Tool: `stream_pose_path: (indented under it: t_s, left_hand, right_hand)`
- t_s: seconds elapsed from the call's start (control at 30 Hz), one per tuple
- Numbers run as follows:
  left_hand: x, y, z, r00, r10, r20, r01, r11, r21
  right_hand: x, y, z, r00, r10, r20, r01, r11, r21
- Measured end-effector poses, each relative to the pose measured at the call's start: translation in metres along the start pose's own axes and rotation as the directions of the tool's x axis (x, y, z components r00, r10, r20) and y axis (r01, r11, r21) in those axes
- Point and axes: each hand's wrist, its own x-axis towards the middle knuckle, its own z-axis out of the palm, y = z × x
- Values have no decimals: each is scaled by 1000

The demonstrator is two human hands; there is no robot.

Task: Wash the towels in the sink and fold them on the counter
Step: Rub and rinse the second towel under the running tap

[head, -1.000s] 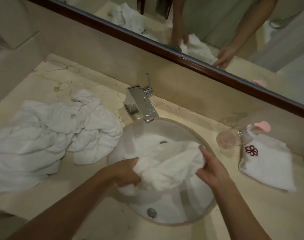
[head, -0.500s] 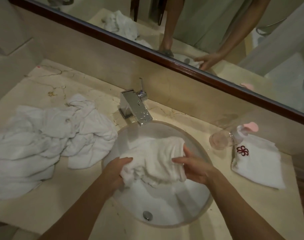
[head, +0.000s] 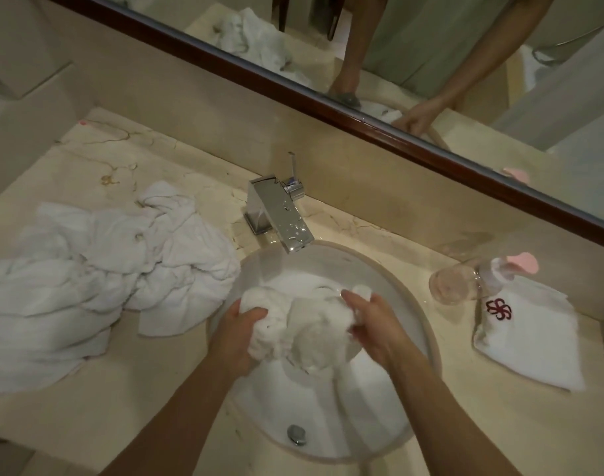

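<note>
White wet terry towel (head: 304,331), bunched over the round white ceramic sink (head: 421,324), sits in our 2 grips: left hand (head: 237,341) and right hand (head: 376,324) both clamp it. We judge it soft, heavy, dripping; best held by its ends.

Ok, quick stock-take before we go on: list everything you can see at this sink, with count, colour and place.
towel in sink: one, white, bunched over the basin
towel pile: count unclear, white, crumpled on counter left of sink
folded towel: one, white with red emblem, counter right
bottle: one, clear with pink cap, lying partly on the folded towel
faucet: one, chrome, behind basin
sink: one, white, round
counter: beige marble
mirror: one, dark wood frame, on wall
left hand: gripping towel in sink
right hand: gripping towel in sink
</note>
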Motion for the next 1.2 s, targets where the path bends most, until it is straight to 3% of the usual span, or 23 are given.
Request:
stream_pose_path:
  t_s: [0.1, 0.2, 0.47, 0.63, 0.73, 0.83, 0.9, 0.97, 1.07, 1.2]
  left_hand:
    - [11, 14, 10, 1000, -17, 6, 17, 1000, 22]
    - [16, 21, 21, 999, -2, 49, 1, 1000, 29]
    - [30, 20, 22, 982, -52, 183, 54, 999, -4]
    - [37, 16, 17, 989, -75, 128, 71, 997, 31]
    - [42, 15, 22, 994, -83, 70, 82, 996, 16]
    - [46, 18, 28, 987, -154, 51, 160, 976, -145]
    - [51, 12, 23, 990, -128, 55, 134, 984, -120]
    - [55, 4, 14, 987, -130, 89, 136, 989, -65]
    - [56, 4, 3, 994, -88, 64, 90, 995, -32]
    - [57, 5, 15, 995, 84, 45, -88, 992, 86]
  right_hand:
    - [17, -59, 20, 964, -266, -14, 255, 937, -241]
    - [22, -115, 54, 921, -389, -20, 361, 872, -331]
    - [68, -177, 140, 921, -381, 82, 351, 719, -600]
    - [82, -181, 142, 904, -424, 54, 334, 623, -707]
    - [94, -175, 136, 913, -408, -24, 299, 706, -642]
    - [95, -171, 131, 933, -355, -63, 272, 807, -525]
    - [83, -167, 123, 976, -216, -8, 200, 917, -346]
    - [67, -152, 101, 988, -51, 148, 59, 997, -47]
    - [56, -89, 46, 959, 102, 265, -176, 946, 273]
    - [28, 21, 2, 920, 341, 194, -388, 864, 321]
